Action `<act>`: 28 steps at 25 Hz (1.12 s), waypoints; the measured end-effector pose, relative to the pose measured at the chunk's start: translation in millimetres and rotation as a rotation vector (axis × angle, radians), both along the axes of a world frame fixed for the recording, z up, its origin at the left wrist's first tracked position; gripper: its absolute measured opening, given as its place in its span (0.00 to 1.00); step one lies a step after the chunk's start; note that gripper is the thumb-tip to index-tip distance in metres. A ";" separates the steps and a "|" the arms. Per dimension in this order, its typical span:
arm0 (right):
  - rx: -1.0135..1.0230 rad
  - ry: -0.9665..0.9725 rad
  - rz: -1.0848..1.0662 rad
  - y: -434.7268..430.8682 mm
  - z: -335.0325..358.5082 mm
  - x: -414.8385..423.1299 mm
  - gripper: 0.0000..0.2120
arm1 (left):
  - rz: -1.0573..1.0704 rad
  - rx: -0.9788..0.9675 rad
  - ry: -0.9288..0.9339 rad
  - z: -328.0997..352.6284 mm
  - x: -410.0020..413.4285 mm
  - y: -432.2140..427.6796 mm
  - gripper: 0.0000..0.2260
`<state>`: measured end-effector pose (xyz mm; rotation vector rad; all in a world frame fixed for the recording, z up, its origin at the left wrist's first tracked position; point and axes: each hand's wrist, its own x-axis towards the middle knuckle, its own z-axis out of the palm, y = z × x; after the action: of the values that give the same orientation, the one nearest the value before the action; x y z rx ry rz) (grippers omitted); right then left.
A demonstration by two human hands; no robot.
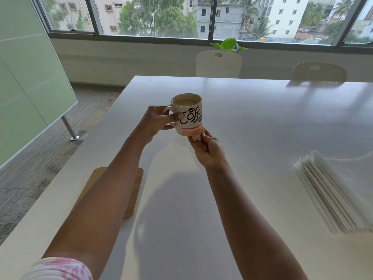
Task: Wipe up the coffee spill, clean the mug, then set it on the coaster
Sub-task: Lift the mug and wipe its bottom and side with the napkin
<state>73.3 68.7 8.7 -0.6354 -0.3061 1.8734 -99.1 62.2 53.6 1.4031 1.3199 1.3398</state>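
Now, L hand (155, 122) curled round mug (189, 116) handle, R hand (207, 150) pinching tissue (196, 137) at mug base, coaster (136, 188) at 7 o'clock.

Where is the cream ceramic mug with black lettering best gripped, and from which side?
By its loop handle, from the left: the handle faces the left hand, which grips it. The cream ceramic mug is upright and holds milky coffee, so keep it level.

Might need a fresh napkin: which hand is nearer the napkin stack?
Right. The right hand, pinching a tissue at the mug's base, is left of the napkin stack; the left hand, gripping the mug's handle, is farther left.
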 end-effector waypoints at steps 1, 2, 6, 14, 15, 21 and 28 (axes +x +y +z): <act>-0.007 0.013 -0.010 -1.3 -1.1 -0.1 0.19 | 0.005 -0.001 0.006 -0.2 0.5 -0.1 0.13; -0.014 0.028 -0.020 -2.7 -2.1 -0.7 0.19 | 0.014 -0.002 0.010 -0.2 1.1 -0.1 0.15; -0.039 0.064 -0.049 -11.6 -6.9 -7.2 0.19 | 0.041 0.008 0.022 -2.2 2.8 -0.6 0.19; -0.024 0.018 -0.031 -28.7 -12.1 -29.6 0.18 | 0.062 0.008 0.031 -4.2 -0.7 -2.6 0.14; -0.010 0.008 -0.008 -30.9 -12.8 -32.3 0.17 | 0.061 0.011 0.041 -4.6 -1.8 -2.6 0.11; 0.026 -0.194 0.160 -29.1 -22.5 -31.8 0.14 | 0.067 0.021 0.042 -4.0 -3.6 -5.7 0.06; -0.079 -0.125 -0.091 5.6 -29.5 -6.3 0.17 | 0.074 -0.006 0.028 1.3 -9.6 -3.8 0.12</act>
<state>67.0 74.2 -20.8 -0.8096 -0.2807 1.7684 -108.6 58.4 54.9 1.3858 1.4051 1.3678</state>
